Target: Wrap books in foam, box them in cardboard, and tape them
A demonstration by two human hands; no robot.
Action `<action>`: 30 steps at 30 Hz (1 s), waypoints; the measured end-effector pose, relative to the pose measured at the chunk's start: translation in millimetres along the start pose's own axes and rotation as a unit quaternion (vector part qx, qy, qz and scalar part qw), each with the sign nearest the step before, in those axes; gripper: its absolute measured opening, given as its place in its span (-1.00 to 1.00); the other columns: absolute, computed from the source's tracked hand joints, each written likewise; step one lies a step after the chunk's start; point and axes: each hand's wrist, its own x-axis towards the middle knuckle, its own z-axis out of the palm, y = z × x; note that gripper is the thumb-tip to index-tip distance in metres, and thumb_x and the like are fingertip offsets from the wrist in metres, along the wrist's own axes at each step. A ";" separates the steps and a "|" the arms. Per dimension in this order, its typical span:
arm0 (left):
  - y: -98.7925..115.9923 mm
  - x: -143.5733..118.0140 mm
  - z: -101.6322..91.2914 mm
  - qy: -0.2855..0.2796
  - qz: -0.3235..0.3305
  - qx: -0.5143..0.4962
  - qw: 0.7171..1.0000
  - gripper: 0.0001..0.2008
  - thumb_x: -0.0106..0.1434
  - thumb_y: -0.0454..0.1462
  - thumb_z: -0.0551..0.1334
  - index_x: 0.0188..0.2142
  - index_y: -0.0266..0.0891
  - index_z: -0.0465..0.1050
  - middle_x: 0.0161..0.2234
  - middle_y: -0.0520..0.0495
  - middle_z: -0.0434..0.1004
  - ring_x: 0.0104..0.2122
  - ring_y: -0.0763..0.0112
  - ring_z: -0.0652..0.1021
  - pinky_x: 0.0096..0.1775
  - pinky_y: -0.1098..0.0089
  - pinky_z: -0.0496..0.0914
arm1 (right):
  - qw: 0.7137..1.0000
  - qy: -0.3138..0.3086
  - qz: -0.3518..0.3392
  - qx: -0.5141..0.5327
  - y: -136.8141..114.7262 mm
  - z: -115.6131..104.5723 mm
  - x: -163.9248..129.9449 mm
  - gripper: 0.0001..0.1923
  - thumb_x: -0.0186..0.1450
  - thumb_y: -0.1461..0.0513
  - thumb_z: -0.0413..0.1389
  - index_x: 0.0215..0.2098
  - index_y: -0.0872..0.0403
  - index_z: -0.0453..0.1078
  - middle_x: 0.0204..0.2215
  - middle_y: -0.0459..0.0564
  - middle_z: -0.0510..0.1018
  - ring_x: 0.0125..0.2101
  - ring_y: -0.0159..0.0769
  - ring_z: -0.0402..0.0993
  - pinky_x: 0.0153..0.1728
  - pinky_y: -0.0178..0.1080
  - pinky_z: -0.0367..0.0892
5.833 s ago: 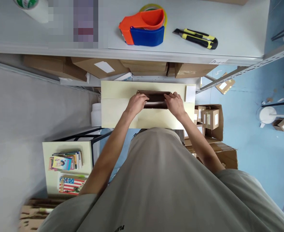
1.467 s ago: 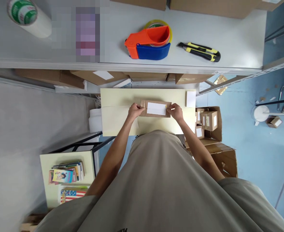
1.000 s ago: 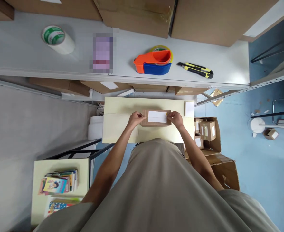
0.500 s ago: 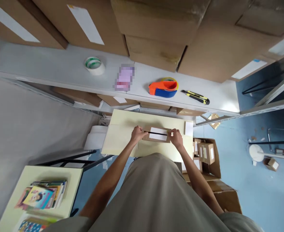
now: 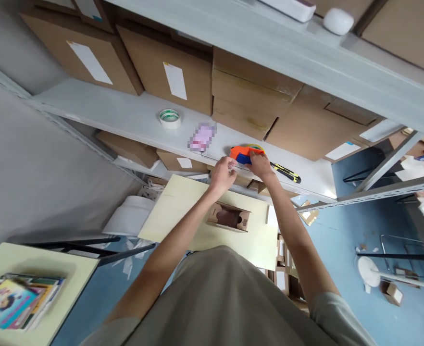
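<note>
On the front edge of the grey shelf, my right hand [image 5: 260,165] is wrapped over an orange and blue tape dispenser [image 5: 241,156]. My left hand [image 5: 223,174] is at the dispenser's left end, fingers curled together; whether tape is pinched in them is too small to tell. Just right of my right hand lies a yellow and black box cutter [image 5: 287,173], partly hidden. Below my hands, a small brown carton [image 5: 215,215] rests on the pale yellow table [image 5: 197,239], with a dark hollow facing up.
A roll of tape [image 5: 169,119] and a blurred-out pinkish item [image 5: 202,137] lie on the shelf [image 5: 100,103]. Large cartons [image 5: 248,91] stand behind them. An upper shelf beam [image 5: 269,45] crosses overhead. Books [image 5: 20,300] are stacked on a side table at left.
Both hands have left the carton and reached forward to the shelf, the right one taking hold of the tape dispenser. The carton's labelled face no longer shows; a hollow faces up. The view has tilted up.
</note>
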 end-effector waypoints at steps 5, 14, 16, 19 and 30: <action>-14.3 -60.6 -0.4 0.003 -0.034 -0.136 0.990 -0.86 0.42 -0.26 0.37 -0.07 -0.12 0.46 -0.01 -0.11 0.69 0.02 0.22 0.71 0.22 0.14 0.60 | 0.984 0.035 -0.047 0.166 -10.9 14.0 -73.1 -0.43 0.52 -0.14 0.24 0.26 0.08 0.44 0.01 0.24 0.74 0.05 0.19 0.67 0.21 0.15 0.53; -31.1 -180.0 -10.9 -0.013 -0.135 -0.260 0.956 -0.81 0.42 -0.11 0.37 -0.12 -0.14 0.51 -0.16 -0.08 0.70 -0.17 0.28 0.73 -0.06 0.29 0.64 | 0.863 -0.043 0.023 0.503 -69.1 73.0 -209.5 -0.35 0.40 -0.37 0.28 0.00 -0.02 0.47 -0.20 0.02 0.70 -0.21 -0.12 0.59 -0.09 -0.09 0.58; -36.5 -192.1 -15.8 -0.022 -0.142 -0.278 0.950 -0.81 0.41 -0.11 0.38 -0.13 -0.15 0.53 -0.15 -0.08 0.71 -0.15 0.28 0.74 -0.01 0.28 0.65 | 0.855 -0.045 0.041 0.515 -74.8 84.1 -216.7 -0.32 0.36 -0.36 0.33 0.00 0.00 0.47 -0.21 0.01 0.70 -0.23 -0.15 0.58 -0.11 -0.12 0.57; -42.5 -205.1 -21.1 -0.031 -0.154 -0.294 0.943 -0.82 0.40 -0.12 0.39 -0.12 -0.15 0.55 -0.12 -0.09 0.74 -0.12 0.26 0.76 0.07 0.23 0.66 | 0.858 -0.052 0.060 0.508 -80.3 94.5 -224.5 -0.31 0.33 -0.36 0.36 0.01 0.00 0.48 -0.20 0.02 0.71 -0.22 -0.16 0.59 -0.13 -0.13 0.57; -74.3 -220.9 -63.3 -0.028 -0.220 -0.291 0.931 -0.77 0.38 -0.06 0.34 -0.18 -0.16 0.63 -0.15 -0.10 0.74 -0.13 0.20 0.69 0.00 0.22 0.59 | 0.893 -0.136 0.111 0.415 -106.9 117.1 -249.1 -0.23 0.32 -0.43 0.30 0.01 0.03 0.49 -0.17 0.08 0.73 -0.21 -0.10 0.65 -0.12 -0.08 0.63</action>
